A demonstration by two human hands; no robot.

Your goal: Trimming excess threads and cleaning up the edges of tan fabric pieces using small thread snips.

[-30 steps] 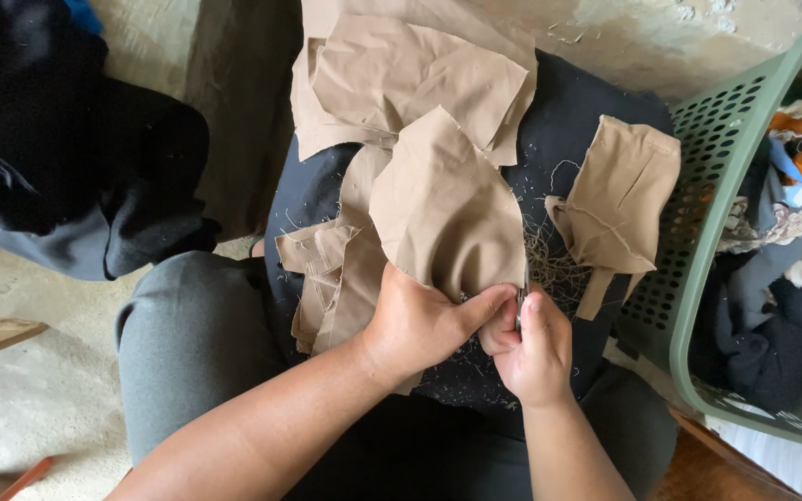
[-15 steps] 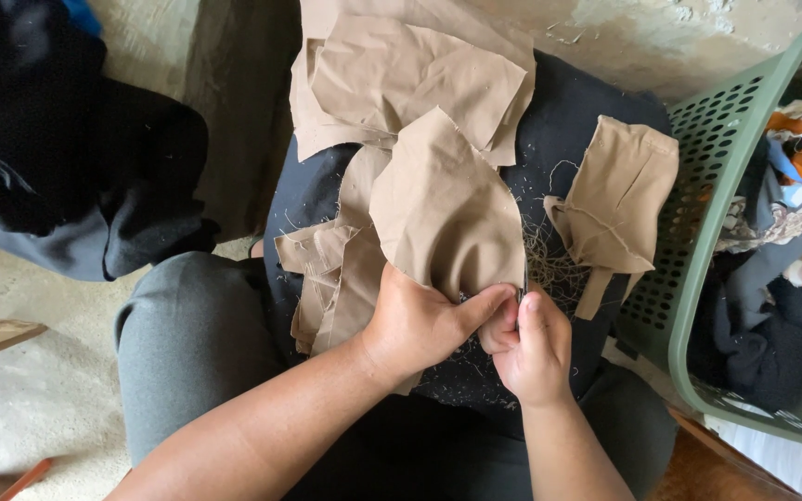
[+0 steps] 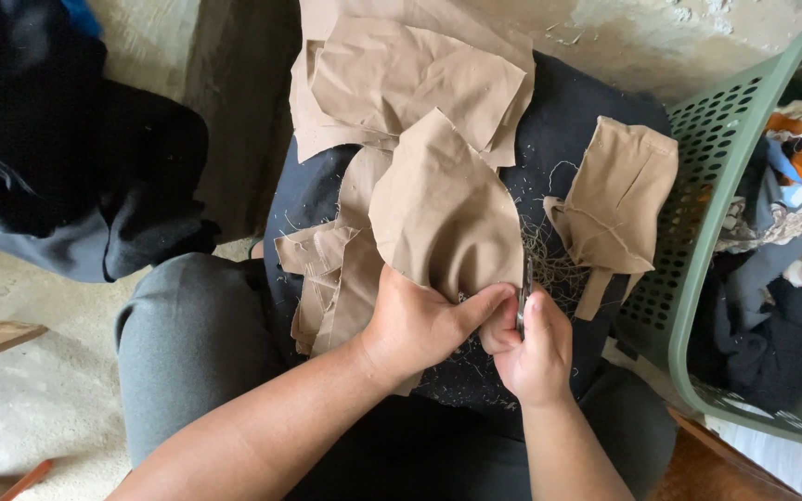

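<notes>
Pinching the lower edge of a tan fabric piece [image 3: 443, 218], the person's left hand [image 3: 420, 325] and right hand [image 3: 531, 348] sit almost exactly where they were a second ago, with only a faint shift of the whole view. The left thumb and forefinger are closed tight on the cloth's hem, the thumb stretched rightward until it touches the right hand. The right hand is curled into a near fist around a small metal tool [image 3: 522, 297], its thin dark blade rising between the fingers beside the cloth's edge; what kind of tool it is cannot be told. Both forearms come up from the bottom of the frame, the left crossing diagonally from the lower left, the right rising nearly straight, wrists close together over the lap.

The held piece lies on a dark cloth [image 3: 568, 158] spread over the knees, littered with loose thread clippings [image 3: 554, 264]. More tan pieces overlap above it [image 3: 401, 79] and trail to the left [image 3: 327, 278]; another folded tan piece [image 3: 619, 199] lies apart to the right. A green plastic laundry basket [image 3: 698, 241] holding mixed clothes stands at the right, and a heap of dark garments [image 3: 58, 158] rests on the concrete floor [image 3: 20, 306] at the left.
</notes>
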